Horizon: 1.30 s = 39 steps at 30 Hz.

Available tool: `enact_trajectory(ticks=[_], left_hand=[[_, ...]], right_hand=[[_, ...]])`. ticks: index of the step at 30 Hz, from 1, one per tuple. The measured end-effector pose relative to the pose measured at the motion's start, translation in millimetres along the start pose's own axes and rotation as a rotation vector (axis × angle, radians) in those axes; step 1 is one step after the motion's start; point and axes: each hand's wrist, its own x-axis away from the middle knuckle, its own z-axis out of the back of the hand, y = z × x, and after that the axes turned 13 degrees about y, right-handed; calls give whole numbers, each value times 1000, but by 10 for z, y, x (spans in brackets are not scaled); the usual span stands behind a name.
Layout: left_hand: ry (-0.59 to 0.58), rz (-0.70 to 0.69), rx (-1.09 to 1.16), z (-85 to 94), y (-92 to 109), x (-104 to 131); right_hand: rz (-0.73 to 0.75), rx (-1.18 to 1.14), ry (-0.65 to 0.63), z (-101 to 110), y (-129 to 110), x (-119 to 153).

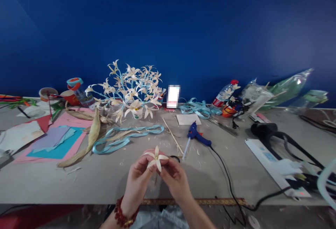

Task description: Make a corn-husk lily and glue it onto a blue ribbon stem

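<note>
Between my two hands is a cream-white handmade flower [156, 158] with several pointed petals, facing up toward me. My left hand [140, 171], with a red bead bracelet at the wrist, pinches it from the left. The thumb and fingers of my right hand [174, 176] close on it from the right. Just beyond lie a blue hot glue gun [198, 135] with its glue stick, a thin wooden stick [172, 136] and a loop of light blue ribbon [112, 149]. Similar flowers on blue stems [131, 85] stand in cups at the back.
Coloured paper [56, 143] and a dried corn husk [94, 131] lie left. A white power strip [275, 167] with cables is at right, the glue gun cord [225, 169] trailing over the front edge. A bottle [224, 92] and plastic bags [291, 87] stand by the blue wall.
</note>
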Motion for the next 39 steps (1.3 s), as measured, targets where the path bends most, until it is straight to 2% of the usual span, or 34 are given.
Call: enact_trajectory(ticks=[6, 10, 14, 20, 29, 35, 39], left_hand=[[15, 21, -36, -5, -41, 12], [72, 112, 44, -35, -78, -2], [61, 243, 82, -68, -55, -10], [49, 238, 116, -66, -56, -19], [99, 208, 102, -52, -86, -20], [104, 160, 51, -54, -93, -19], [120, 120, 21, -26, -128, -26]], right_hand=[[-5, 17, 11, 12, -24, -3], [-134, -34, 18, 7, -51, -15], [-247, -119, 19, -6, -65, -23], [-259, -132, 32, -9, -47, -25], [-274, -121, -7, -24, -68, -41], [-218, -74, -25, -31, -31, -25], [-32, 137, 14, 49, -33, -30]])
